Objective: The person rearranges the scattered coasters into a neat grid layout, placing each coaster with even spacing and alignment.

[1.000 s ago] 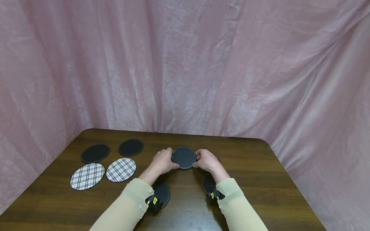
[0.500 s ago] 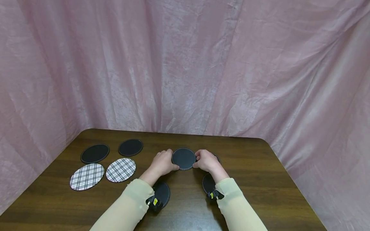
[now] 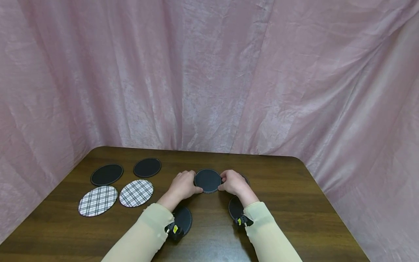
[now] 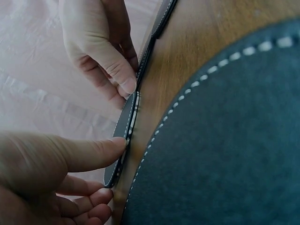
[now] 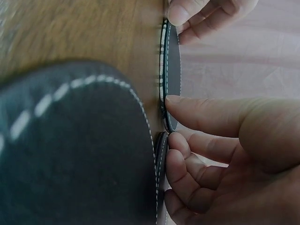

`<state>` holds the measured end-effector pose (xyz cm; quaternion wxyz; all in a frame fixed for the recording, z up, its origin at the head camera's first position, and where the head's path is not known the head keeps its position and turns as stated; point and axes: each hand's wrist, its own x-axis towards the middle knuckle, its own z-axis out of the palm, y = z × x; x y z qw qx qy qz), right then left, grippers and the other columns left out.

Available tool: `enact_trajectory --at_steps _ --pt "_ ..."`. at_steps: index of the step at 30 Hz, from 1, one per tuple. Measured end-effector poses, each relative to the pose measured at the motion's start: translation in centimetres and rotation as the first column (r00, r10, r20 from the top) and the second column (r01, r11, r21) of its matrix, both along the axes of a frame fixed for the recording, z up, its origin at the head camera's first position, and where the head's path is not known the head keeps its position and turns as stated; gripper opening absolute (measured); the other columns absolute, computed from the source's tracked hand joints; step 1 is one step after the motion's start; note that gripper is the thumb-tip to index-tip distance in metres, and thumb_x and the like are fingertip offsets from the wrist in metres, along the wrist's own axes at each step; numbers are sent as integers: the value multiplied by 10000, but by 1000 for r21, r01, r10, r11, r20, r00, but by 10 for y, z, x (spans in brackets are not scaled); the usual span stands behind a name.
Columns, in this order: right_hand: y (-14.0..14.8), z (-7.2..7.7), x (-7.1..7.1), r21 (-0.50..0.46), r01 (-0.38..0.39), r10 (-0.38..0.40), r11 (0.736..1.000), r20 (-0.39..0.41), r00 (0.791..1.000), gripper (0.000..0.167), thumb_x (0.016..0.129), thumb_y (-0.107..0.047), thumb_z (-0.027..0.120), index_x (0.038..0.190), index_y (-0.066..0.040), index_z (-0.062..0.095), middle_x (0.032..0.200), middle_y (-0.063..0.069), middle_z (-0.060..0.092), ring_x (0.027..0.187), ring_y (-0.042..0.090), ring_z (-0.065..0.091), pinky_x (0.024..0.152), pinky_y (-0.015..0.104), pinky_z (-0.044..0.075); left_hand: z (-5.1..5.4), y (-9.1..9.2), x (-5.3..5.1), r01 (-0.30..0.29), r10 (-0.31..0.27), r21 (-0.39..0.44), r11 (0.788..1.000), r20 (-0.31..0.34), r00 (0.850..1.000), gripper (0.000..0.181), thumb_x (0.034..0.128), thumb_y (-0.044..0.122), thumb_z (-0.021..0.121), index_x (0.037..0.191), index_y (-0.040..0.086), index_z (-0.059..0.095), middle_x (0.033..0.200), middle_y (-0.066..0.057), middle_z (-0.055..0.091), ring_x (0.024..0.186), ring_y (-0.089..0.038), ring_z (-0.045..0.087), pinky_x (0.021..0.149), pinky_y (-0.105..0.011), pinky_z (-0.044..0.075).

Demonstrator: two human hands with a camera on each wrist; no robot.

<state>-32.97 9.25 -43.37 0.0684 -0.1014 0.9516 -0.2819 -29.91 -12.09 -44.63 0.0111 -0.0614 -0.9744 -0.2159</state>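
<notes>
A round black coaster (image 3: 207, 181) with pale stitching lies in the middle, between my two hands. Its edge in the right wrist view shows a checked layer (image 5: 162, 61) under the black one. My left hand (image 3: 184, 185) pinches the left rim with thumb and fingers, and my right hand (image 3: 233, 182) does the same on the right. Another black coaster (image 3: 245, 178) is partly hidden behind the right hand. Beneath the left wrist lies a black coaster (image 3: 184, 220), and one more black coaster (image 3: 235, 208) sits by the right wrist.
On the left of the brown wooden table (image 3: 288, 218) are two black coasters, one far left (image 3: 107, 174) and a second coaster (image 3: 147, 167) beside it. Nearer lie two checked coasters, the left coaster (image 3: 98, 201) and the right coaster (image 3: 136, 193). A pink curtain (image 3: 209, 72) hangs behind.
Both hands stay at the rim of the middle coaster. Nothing else has visibly moved apart from a very slight shift of the whole view.
</notes>
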Motion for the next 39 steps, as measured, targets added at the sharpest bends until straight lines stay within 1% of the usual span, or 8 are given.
enact_trajectory --at_steps 11,15,19,22,28,31,34,39 --pt "2 -1 -1 8 -11 11 1000 -8 1000 495 895 -128 919 1346 -9 754 1121 73 764 1060 258 695 1027 474 519 0 1 0 4 -3 -26 1000 8 1000 625 875 334 967 1309 -42 720 1200 -212 736 1151 -417 661 1026 -538 531" --pt "4 -1 0 -20 -15 16 1000 9 1000 501 907 -116 906 1364 8 742 1141 97 759 1070 270 690 1029 480 527 0 2 -1 12 -12 -27 1000 6 1000 628 878 332 965 1317 -42 716 1209 -216 739 1163 -422 666 1042 -539 525" --pt "7 0 1 -63 -20 21 998 18 1000 495 912 -101 892 1364 27 737 1159 130 754 1075 281 688 1027 484 538 3 1 1 22 -22 -3 1000 10 1000 647 893 326 951 1356 -50 700 1247 -230 735 1189 -432 663 1059 -549 520" --pt "8 2 2 -71 -26 25 997 -2 1000 482 913 -110 887 1353 26 743 1160 137 752 1075 288 690 1017 486 545 8 -2 4 21 -22 14 1000 11 1000 648 923 331 922 1397 -43 688 1291 -233 720 1220 -431 646 1071 -552 517" --pt "11 8 13 -60 -16 12 998 -63 998 500 926 -126 877 1383 11 729 1192 123 765 1147 326 701 1039 512 534 19 -9 20 22 -21 9 1000 -5 1000 637 983 366 861 1460 -6 665 1384 -240 667 1301 -439 608 1098 -568 506" --pt "11 13 21 -44 -36 32 998 -94 995 503 938 -137 870 1395 13 721 1207 128 765 1174 349 699 1044 532 529 22 -14 30 29 -29 -3 1000 -27 999 651 987 380 855 1472 -5 656 1414 -246 654 1316 -455 601 1109 -595 492" --pt "10 17 31 -13 -66 64 998 -120 991 514 944 -169 870 1404 6 720 1234 139 761 1198 361 694 1046 546 526 23 -20 40 32 -33 -18 999 -43 999 665 985 393 853 1478 -5 651 1440 -249 645 1327 -471 596 1120 -630 472" --pt "5 17 49 21 -109 111 994 -134 985 563 933 -232 890 1417 -3 714 1221 135 745 1156 323 691 1002 531 544 20 -34 58 33 -35 -49 998 -43 998 657 986 405 848 1467 -3 661 1459 -253 634 1336 -487 590 1109 -669 454"
